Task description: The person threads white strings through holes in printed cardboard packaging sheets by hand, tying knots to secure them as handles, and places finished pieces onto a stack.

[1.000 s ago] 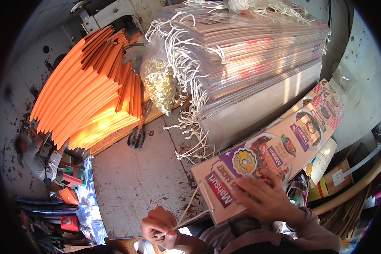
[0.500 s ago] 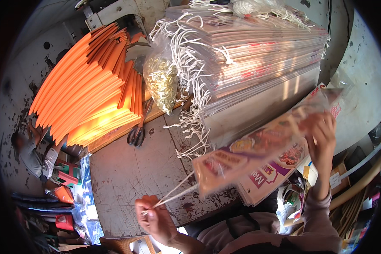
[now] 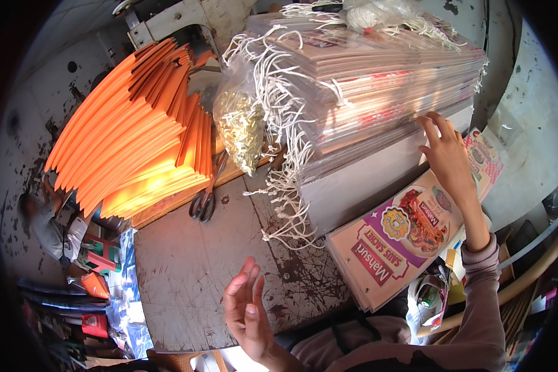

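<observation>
My left hand (image 3: 248,310) hovers over the near edge of the worn metal table (image 3: 186,291), empty, with its fingers apart. To the right, my right hand (image 3: 446,149) reaches across a stack of printed cards (image 3: 409,226) in pink, purple and cream. Its fingers spread at the side of a tall pile of plastic-covered printed sheets (image 3: 366,99), close to a plain white face (image 3: 366,173) low on the pile; whether they touch it I cannot tell. White string loops (image 3: 285,124) with knots hang from the pile's left end.
A fan of folded orange sheets (image 3: 124,136) stands at the far left. Between it and the pile sits a clear bag of small gold-coloured pieces (image 3: 239,124). Black-handled scissors (image 3: 203,204) lie beside it. A person (image 3: 43,226) sits low beyond the table's left side.
The printed sheet and its white strings have left both hands. My left hand has opened and shifted slightly right; my right hand has moved up and left to the pile's side.
</observation>
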The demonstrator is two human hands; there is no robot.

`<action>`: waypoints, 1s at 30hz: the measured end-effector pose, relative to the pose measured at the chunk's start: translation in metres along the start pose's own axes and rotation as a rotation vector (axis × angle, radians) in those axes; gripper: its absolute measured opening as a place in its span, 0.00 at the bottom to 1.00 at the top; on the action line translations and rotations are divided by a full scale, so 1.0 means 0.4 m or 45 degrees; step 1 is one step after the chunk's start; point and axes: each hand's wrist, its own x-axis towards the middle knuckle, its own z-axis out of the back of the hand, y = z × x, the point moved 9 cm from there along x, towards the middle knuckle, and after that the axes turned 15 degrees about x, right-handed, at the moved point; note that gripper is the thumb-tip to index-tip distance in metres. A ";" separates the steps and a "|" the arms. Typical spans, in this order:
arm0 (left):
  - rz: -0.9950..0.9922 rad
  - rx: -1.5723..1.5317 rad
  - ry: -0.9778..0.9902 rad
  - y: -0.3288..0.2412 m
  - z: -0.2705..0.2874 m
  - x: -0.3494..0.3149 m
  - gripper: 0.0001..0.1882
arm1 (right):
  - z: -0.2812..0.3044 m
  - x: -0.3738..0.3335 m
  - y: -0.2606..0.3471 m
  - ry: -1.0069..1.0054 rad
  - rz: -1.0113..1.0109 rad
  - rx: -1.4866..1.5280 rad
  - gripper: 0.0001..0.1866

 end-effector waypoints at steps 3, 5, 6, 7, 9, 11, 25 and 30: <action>0.035 0.014 0.092 0.008 -0.041 -0.001 0.28 | 0.031 0.008 -0.032 -0.029 -0.117 0.174 0.13; 0.036 0.015 0.095 0.011 -0.055 0.003 0.28 | 0.091 0.034 -0.026 -0.213 0.012 0.442 0.09; 0.041 0.019 0.094 0.012 -0.059 0.003 0.27 | 0.109 0.051 -0.025 -0.211 0.009 0.438 0.09; 0.045 0.018 0.096 0.014 -0.061 0.003 0.27 | 0.149 0.070 -0.024 -0.338 0.018 0.463 0.07; 0.061 0.013 0.090 0.021 -0.063 0.006 0.26 | 0.196 0.105 -0.045 -0.467 0.023 0.480 0.06; 0.059 0.008 0.091 0.026 -0.064 0.006 0.26 | 0.211 0.151 -0.088 -0.515 -0.017 0.558 0.08; 0.052 -0.009 -0.037 0.030 -0.023 0.011 0.22 | 0.151 0.286 -0.032 -0.084 0.299 0.476 0.15; 0.042 -0.030 -0.043 0.035 -0.018 0.013 0.19 | 0.154 0.283 -0.029 -0.067 0.230 0.478 0.11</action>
